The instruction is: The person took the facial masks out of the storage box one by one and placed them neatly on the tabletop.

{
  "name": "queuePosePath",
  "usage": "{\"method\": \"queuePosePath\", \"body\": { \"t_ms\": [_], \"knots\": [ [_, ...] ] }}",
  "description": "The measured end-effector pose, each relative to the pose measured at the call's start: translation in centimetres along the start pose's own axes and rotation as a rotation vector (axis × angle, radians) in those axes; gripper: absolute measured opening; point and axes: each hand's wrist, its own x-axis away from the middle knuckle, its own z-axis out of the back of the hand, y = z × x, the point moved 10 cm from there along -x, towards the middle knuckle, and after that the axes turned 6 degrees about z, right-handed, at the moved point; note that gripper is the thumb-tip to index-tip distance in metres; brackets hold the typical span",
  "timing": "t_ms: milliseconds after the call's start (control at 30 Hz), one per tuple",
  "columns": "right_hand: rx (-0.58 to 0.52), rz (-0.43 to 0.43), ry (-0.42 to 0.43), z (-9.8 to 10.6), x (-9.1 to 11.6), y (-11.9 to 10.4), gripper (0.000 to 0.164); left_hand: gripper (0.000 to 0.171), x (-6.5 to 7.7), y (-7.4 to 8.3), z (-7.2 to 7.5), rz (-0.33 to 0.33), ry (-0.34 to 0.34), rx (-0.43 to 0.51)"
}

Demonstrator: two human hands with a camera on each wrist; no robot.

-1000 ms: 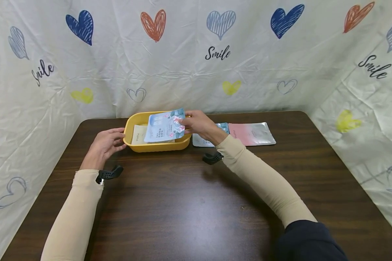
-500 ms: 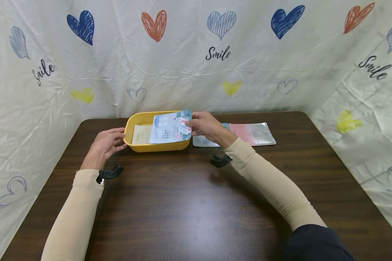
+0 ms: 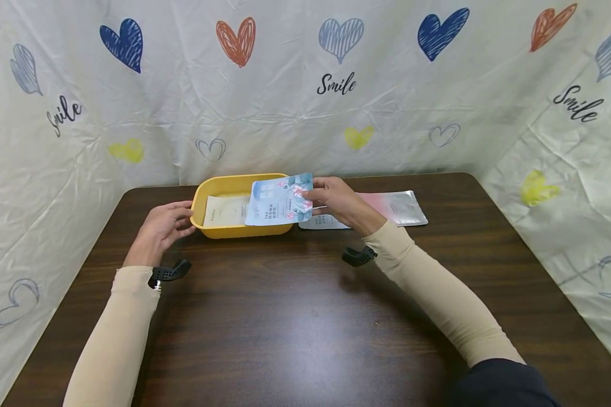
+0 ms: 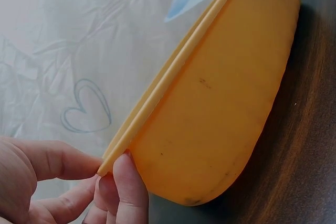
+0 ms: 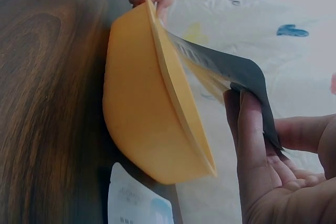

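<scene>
- a white cloth hangs beyond both hands, printed with hearts in blue, red and yellow and the word "smile".
- a dark brown wooden table lies under both hands and reaches well toward the person in front of them.
- two beige sleeves cover the forearms: the left sleeve ends at the left wrist, and the right sleeve comes in at a slant behind the right hand.
- a yellow basket stands upright on the table between the hands, its left end at the left fingers.
- the left hand pinches the basket's rim between thumb and fingers.
- the right hand grips one edge of a packet between thumb and fingers, just past the basket's right end.
- the blue packet, with pink flowers on it, is that held packet; it reaches left from the right hand, over the right part of the basket and past its rim.
- a pink and silver packet lies on the table to the right of the right hand, which partly hides it.
- a cream packet lies inside the basket, nearer the left hand, its right part covered by the held one.
- a white packet lies on the table below the right hand, mostly hidden.
- a black wrist camera sits at the left wrist.
</scene>
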Motion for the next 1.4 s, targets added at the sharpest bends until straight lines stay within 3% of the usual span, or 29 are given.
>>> {"method": "queuePosePath", "body": {
  "t_ms": [600,1000,1400],
  "knots": [
    [0.041,0.040,0.004,2.5,2.4,0.0,0.035,0.051,-0.3,-0.1,0.1,-0.001,0.003,0.000],
    [0.039,-0.001,0.049,4.3,4.1,0.9,0.041,0.051,-0.3,0.2,0.0,-0.008,0.000,0.004],
    [0.033,0.014,0.039,5.3,5.8,1.2,0.042,0.051,-0.4,0.0,0.0,-0.008,-0.003,0.000]
  ]
}}
